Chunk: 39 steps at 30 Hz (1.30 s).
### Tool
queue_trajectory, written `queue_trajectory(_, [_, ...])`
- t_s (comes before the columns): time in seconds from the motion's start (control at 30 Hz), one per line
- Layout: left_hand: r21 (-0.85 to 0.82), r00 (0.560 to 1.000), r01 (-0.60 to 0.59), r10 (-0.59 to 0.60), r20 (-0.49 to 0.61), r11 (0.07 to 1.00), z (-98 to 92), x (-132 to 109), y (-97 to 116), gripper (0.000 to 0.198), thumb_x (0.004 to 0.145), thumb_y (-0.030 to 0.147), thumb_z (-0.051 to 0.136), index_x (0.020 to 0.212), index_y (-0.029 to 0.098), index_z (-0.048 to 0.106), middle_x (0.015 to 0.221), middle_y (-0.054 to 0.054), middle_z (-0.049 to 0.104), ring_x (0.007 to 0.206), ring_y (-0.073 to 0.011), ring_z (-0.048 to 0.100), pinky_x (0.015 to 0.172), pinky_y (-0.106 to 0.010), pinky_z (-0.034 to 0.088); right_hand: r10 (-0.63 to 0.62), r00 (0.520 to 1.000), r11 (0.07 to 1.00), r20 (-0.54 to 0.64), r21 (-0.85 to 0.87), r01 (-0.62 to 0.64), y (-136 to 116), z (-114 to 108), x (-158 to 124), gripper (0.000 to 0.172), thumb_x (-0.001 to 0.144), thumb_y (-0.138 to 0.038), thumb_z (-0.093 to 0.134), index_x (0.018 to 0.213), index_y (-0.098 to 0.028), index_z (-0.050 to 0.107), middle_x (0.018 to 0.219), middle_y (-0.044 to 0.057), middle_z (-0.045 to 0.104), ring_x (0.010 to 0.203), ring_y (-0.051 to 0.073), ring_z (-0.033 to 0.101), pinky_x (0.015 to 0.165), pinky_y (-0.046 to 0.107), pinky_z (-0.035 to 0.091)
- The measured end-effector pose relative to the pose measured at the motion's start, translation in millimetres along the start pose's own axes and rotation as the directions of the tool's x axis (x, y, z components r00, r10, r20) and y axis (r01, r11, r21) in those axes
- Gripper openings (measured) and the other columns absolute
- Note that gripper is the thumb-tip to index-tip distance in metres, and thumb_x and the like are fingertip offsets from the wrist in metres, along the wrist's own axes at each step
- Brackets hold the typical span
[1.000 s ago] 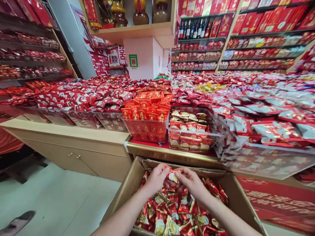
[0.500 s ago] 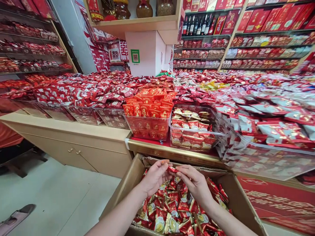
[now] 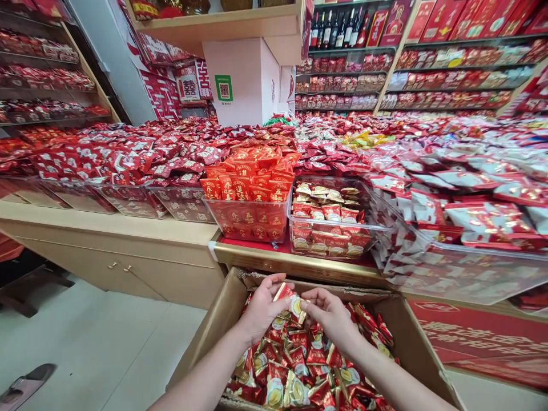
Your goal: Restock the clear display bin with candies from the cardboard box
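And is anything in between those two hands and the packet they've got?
No, nothing visible: the left hand and the right hand both touch the packet directly. The other packets lie below it in the box, not in between.

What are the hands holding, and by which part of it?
A packet, by its opposite sides: left hand one, right hand the other.

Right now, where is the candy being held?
Head view, lower centre: the candy is held between the left hand and right hand, above the cardboard box.
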<state>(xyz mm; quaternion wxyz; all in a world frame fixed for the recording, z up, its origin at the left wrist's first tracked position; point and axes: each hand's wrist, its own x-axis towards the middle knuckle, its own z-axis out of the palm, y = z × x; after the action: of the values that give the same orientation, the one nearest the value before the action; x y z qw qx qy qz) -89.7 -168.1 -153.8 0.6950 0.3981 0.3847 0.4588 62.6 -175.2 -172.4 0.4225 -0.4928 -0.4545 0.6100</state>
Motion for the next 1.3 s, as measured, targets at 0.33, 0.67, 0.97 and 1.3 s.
queue_trajectory(0.33, [-0.104,0.974,0.189,-0.200,-0.102,0.976,-13.7,6.6,-8.9,0.045,0.055,0.027,0.072,0.089,0.017,0.045,0.069,0.000,0.059,0.061,-0.0147,0.058,0.056,-0.026,0.045,-0.348,0.904,0.799,0.247,-0.426,0.424,-10.6,0.3,-6.1,0.028,0.069,-0.038,0.055,0.088,-0.018,0.053,0.087,0.006,0.057,0.080,0.017,0.053,0.070,0.029,0.043])
queue_trajectory(0.67, [-0.238,0.961,0.273,-0.275,0.024,0.932,-13.1,-0.7,4.4,0.038,0.076,0.051,0.043,0.095,0.018,0.047,0.071,-0.002,0.059,0.060,-0.0131,0.057,0.051,-0.022,0.040,-0.637,0.515,-0.034,0.574,-0.688,0.725,-52.5,-10.9,-28.2,0.029,0.079,-0.014,0.043,0.104,-0.027,0.051,0.093,0.004,0.062,0.075,0.015,0.054,0.064,0.029,0.043])
queue_trajectory(0.97, [-0.018,0.939,0.344,-0.344,0.008,0.939,-14.4,2.2,-4.1,0.032,0.067,0.045,0.058,0.081,0.017,0.048,0.067,0.000,0.061,0.051,-0.0076,0.054,0.042,-0.015,0.028,-0.673,0.719,-0.281,0.172,-0.959,-0.033,-224.7,-30.0,51.3,0.028,0.078,-0.011,0.036,0.085,-0.012,0.062,0.092,0.015,0.062,0.087,0.024,0.054,0.073,0.034,0.038])
queue_trajectory(1.3, [0.223,0.944,0.313,-0.327,0.031,0.923,-26.0,5.9,-27.0,0.033,0.061,0.044,0.060,0.076,0.019,0.046,0.061,0.003,0.058,0.043,-0.0070,0.049,0.037,-0.016,0.024,-0.540,0.841,-0.340,0.022,-0.920,-0.194,-203.1,-45.3,119.1,0.027,0.075,-0.009,0.037,0.072,-0.011,0.064,0.075,0.015,0.064,0.077,0.026,0.058,0.065,0.035,0.036])
